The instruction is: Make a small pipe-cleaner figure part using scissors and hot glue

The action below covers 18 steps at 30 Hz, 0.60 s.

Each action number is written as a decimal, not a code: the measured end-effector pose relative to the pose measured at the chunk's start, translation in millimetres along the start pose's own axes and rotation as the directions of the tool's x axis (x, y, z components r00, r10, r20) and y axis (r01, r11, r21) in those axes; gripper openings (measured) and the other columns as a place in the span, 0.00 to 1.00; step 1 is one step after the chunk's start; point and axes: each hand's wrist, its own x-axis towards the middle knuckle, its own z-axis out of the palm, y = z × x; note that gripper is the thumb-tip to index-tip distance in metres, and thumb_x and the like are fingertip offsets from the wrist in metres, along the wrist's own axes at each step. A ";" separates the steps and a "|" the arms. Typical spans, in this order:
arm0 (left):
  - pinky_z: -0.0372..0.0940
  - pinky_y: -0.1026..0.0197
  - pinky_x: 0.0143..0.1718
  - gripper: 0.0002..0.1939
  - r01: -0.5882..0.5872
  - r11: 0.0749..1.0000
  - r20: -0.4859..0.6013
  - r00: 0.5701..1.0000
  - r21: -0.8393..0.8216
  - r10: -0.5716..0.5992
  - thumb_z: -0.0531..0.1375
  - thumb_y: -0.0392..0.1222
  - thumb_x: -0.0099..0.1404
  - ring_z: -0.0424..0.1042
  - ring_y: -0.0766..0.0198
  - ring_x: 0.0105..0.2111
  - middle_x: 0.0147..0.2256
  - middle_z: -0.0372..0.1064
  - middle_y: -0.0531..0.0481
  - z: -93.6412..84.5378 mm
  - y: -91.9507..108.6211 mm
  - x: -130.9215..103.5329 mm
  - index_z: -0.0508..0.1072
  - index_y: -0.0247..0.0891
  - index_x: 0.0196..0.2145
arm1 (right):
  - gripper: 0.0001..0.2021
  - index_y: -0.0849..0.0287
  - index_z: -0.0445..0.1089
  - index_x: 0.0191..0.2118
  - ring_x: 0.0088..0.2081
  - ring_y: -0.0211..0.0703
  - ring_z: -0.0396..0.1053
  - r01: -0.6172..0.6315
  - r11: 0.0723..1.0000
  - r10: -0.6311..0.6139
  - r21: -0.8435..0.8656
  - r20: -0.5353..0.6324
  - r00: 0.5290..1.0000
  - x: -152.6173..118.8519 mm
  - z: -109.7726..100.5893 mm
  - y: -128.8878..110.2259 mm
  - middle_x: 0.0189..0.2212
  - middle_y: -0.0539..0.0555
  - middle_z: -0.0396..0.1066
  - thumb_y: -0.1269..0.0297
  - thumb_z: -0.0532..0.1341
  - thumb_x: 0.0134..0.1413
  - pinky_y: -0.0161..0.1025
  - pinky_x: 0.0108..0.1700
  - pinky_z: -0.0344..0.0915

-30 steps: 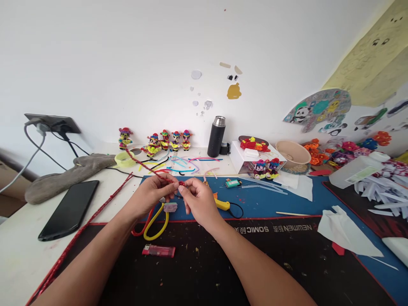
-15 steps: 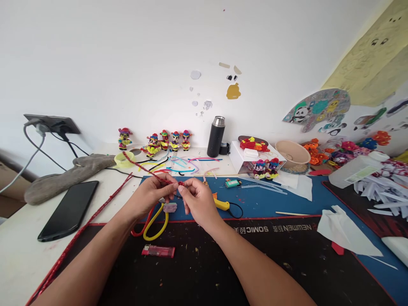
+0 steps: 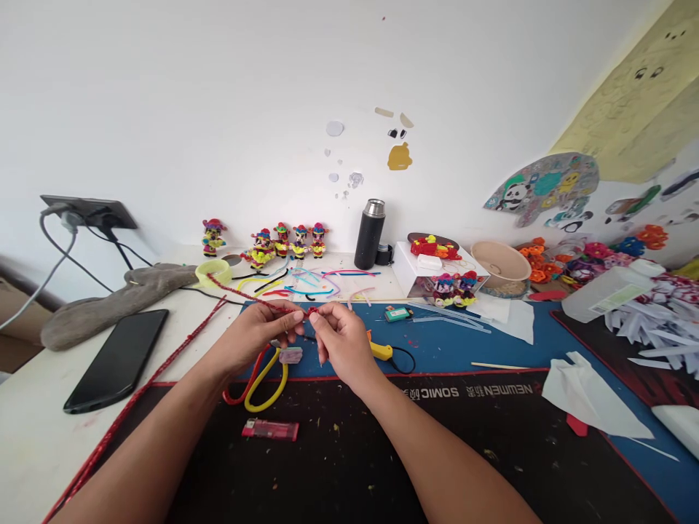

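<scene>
My left hand [image 3: 271, 327] pinches a twisted red cord [image 3: 245, 295] near its right end, and the cord's other end sticks out up and to the left. Close beside it, my right hand [image 3: 341, 336] pinches the small red tip [image 3: 312, 311] of the cord between thumb and forefinger. Below the hands lie scissors with red and yellow handles [image 3: 267, 389], partly covered by my left hand, and a small pinkish block [image 3: 291, 355]. A yellow-handled tool [image 3: 381, 351] is just right of my right hand.
A pink lighter [image 3: 270, 429] lies on the black mat. Long red strands [image 3: 164, 364] and a phone [image 3: 117, 360] are at the left. Small figures [image 3: 262, 249], coloured stems [image 3: 311, 280] and a black flask [image 3: 370, 234] stand or lie behind. White paper [image 3: 595, 397] is at the right.
The cord's free left end has dipped a little lower, now in front of the yellow-green tape roll. My right hand has shifted very slightly right; both hands still pinch the cord.
</scene>
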 end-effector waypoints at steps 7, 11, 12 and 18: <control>0.66 0.64 0.29 0.18 0.031 0.998 -0.009 0.999 -0.060 -0.032 0.73 0.57 0.60 0.71 0.64 0.27 0.30 0.77 0.49 -0.4 -5.1 1.2 0.82 0.39 0.32 | 0.11 0.55 0.65 0.35 0.13 0.33 0.58 0.006 1.000 -0.006 -0.004 -0.002 1.000 -0.7 0.1 -2.6 0.15 0.40 0.62 0.54 0.63 0.61 0.32 0.17 0.56; 0.67 0.63 0.29 0.18 0.015 0.998 -0.054 0.998 -0.060 -0.018 0.74 0.57 0.58 0.71 0.63 0.27 0.29 0.77 0.48 -1.3 -6.4 2.7 0.81 0.39 0.31 | 0.10 0.55 0.66 0.35 0.13 0.33 0.58 0.010 0.999 -0.010 -0.039 -0.005 1.000 -1.4 -0.4 -2.8 0.15 0.39 0.61 0.54 0.63 0.62 0.31 0.16 0.56; 0.67 0.63 0.29 0.18 0.011 0.999 -0.068 0.998 -0.051 -0.014 0.75 0.57 0.57 0.71 0.63 0.27 0.29 0.77 0.48 -1.6 -6.4 3.0 0.81 0.38 0.31 | 0.10 0.55 0.66 0.34 0.12 0.33 0.58 0.013 0.999 -0.013 -0.052 0.001 1.000 -1.6 -0.6 -2.9 0.15 0.39 0.60 0.55 0.62 0.62 0.31 0.16 0.55; 0.65 0.62 0.28 0.21 -0.051 0.995 -0.123 0.990 0.090 0.062 0.74 0.59 0.55 0.68 0.63 0.26 0.26 0.74 0.50 0.3 1.6 0.6 0.81 0.38 0.29 | 0.09 0.54 0.66 0.34 0.12 0.34 0.58 0.043 0.985 -0.038 -0.168 0.035 0.999 -5.5 -0.4 -2.0 0.15 0.40 0.59 0.56 0.61 0.64 0.32 0.17 0.53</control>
